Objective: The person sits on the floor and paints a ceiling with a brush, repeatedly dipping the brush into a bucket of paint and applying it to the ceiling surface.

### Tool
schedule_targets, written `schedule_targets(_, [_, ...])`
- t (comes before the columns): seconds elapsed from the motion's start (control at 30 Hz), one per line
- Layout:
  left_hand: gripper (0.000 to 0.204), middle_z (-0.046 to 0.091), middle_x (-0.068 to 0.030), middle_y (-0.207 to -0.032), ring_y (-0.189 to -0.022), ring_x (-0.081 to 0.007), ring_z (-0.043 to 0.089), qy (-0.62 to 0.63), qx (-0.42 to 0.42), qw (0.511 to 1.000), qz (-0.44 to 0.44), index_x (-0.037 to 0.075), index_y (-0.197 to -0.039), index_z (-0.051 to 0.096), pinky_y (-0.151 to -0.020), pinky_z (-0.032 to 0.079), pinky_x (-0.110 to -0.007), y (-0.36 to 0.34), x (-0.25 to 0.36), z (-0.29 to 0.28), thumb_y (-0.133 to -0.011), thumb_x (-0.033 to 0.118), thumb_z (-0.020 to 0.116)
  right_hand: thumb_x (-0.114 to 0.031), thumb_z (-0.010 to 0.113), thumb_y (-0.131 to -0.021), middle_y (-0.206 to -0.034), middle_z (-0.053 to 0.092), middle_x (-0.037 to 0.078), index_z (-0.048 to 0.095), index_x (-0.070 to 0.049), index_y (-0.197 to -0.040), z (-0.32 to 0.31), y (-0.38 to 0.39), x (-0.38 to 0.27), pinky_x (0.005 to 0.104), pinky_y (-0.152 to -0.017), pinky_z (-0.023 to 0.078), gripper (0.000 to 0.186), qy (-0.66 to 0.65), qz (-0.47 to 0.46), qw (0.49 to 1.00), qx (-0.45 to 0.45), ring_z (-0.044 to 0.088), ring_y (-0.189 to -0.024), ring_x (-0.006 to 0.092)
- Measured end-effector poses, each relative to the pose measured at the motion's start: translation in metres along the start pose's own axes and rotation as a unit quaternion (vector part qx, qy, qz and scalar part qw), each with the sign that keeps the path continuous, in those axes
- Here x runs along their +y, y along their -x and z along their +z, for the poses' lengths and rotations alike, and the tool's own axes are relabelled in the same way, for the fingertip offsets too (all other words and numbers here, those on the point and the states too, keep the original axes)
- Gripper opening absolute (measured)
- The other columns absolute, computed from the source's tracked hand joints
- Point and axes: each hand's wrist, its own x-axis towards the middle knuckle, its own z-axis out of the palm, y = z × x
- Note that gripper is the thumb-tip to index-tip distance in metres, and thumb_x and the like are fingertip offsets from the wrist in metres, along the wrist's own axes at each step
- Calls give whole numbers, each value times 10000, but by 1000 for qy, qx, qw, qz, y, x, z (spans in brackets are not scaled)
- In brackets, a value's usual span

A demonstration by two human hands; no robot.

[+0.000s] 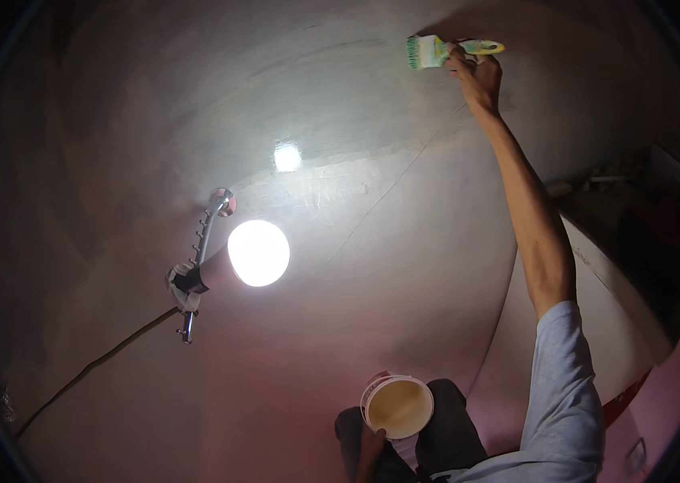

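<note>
At the upper right, my right hand [478, 74] is closed around the handle of a wide flat paintbrush [432, 51]. The brush has green-stained bristles that point left, close against a greyish wall [316, 105] with a wet-looking sheen; whether they touch it I cannot tell. Low in the picture, my left hand [373, 441] has its fingers at the near rim of a small white bucket [366, 396]. Pale yellowish liquid fills part of this bucket, which sits between my dark-trousered legs. Most of the left hand's fingers are hidden beneath the rim.
A glowing bulb [258, 253] is fixed to a metal hook rail [210, 225] on the wall. Its dark cable [107, 358] runs down to the lower left. On the right, beside my arm, stands a pale curved-edged surface [609, 278] with dark clutter above it.
</note>
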Motion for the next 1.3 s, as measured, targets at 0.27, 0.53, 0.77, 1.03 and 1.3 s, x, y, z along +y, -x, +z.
schedule_targets(0.27, [621, 562, -190, -1287, -1205, -284, 551, 31, 2, 1000, 0, -59, -1380, 400, -1055, 403, -352, -8, -1, 7, -766, -35, 489, -258, 739, -893, -1042, 709, 133, 657, 58, -1118, -153, 16, -2, 316, -726, 591, 396, -107, 36, 993, -21, 718, -891, 214])
schedule_targets(0.53, [608, 581, -168, -1274, -1187, -261, 569, 78, -4, 997, -22, -53, -1365, 433, -1033, 421, -330, -13, -5, 3, -760, -40, 491, -221, 676, -922, -882, 685, 96, 632, -1, -1075, -203, 316, -55, 271, -620, 537, 271, -12, 420, 898, -133, 656, -698, 129])
schedule_targets(0.77, [503, 615, -153, -1174, -1072, -238, 610, 109, 26, 990, -85, -54, -1310, 472, -945, 474, -332, 1, 20, -3, -809, -14, 507, -230, 665, -926, -894, 697, 116, 615, 14, -1051, -208, 496, -115, 300, -606, 584, 278, -87, 662, 739, -95, 695, -717, 168])
schedule_targets(1.03, [533, 607, -145, -1175, -1063, -234, 606, 107, 46, 992, -55, -58, -1318, 469, -926, 482, -319, -1, 51, -1, -788, -19, 509, -201, 645, -923, -954, 685, 136, 581, -9, -1081, -210, 532, -135, 311, -611, 598, 256, -94, 713, 693, -56, 714, -764, 203])
schedule_targets(1.3, [486, 614, -127, -1186, -1079, -223, 605, 84, 44, 991, -94, -61, -1301, 500, -954, 471, -319, -30, 42, -8, -817, -20, 511, -142, 606, -957, -978, 693, 119, 600, -25, -1127, -211, 556, -121, 299, -624, 602, 207, -66, 737, 668, -77, 723, -801, 190])
